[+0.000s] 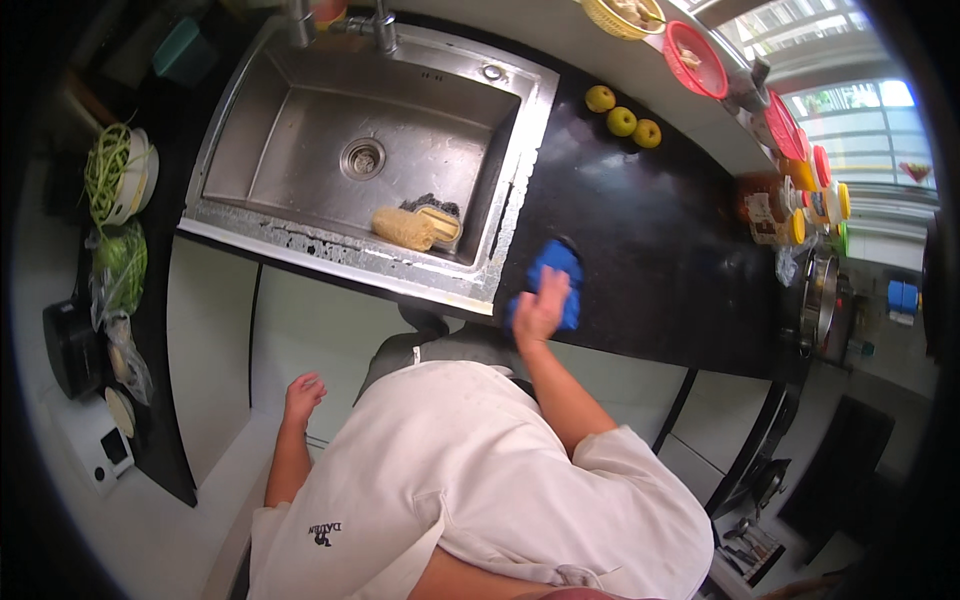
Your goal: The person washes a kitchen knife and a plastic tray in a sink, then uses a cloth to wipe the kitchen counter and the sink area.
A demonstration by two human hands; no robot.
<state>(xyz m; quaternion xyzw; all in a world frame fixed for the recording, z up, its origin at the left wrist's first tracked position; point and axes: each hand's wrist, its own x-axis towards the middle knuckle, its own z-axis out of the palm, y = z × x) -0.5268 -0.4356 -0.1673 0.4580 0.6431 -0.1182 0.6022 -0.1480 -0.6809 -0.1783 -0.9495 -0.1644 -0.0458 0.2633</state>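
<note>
My right hand (541, 309) presses down on a blue cloth (556, 262), which lies bunched on the black countertop (637, 225) just right of the sink. The fingers rest over the cloth and hide part of it. My left hand (304, 397) hangs low at my left side, away from the counter, with loosely bent fingers and nothing in it. In the stainless steel sink (300, 150), a loofah (403, 228), a scrub brush (442, 225) and a dark scouring pad (420, 202) lie together by the near right corner.
Three yellow-green fruits (621, 121) sit at the counter's back edge. Baskets (694, 60) and lidded jars (780, 225) line the window ledge. On the left counter are a bowl of green beans (112, 176), bagged greens (120, 270) and a black pot (69, 349).
</note>
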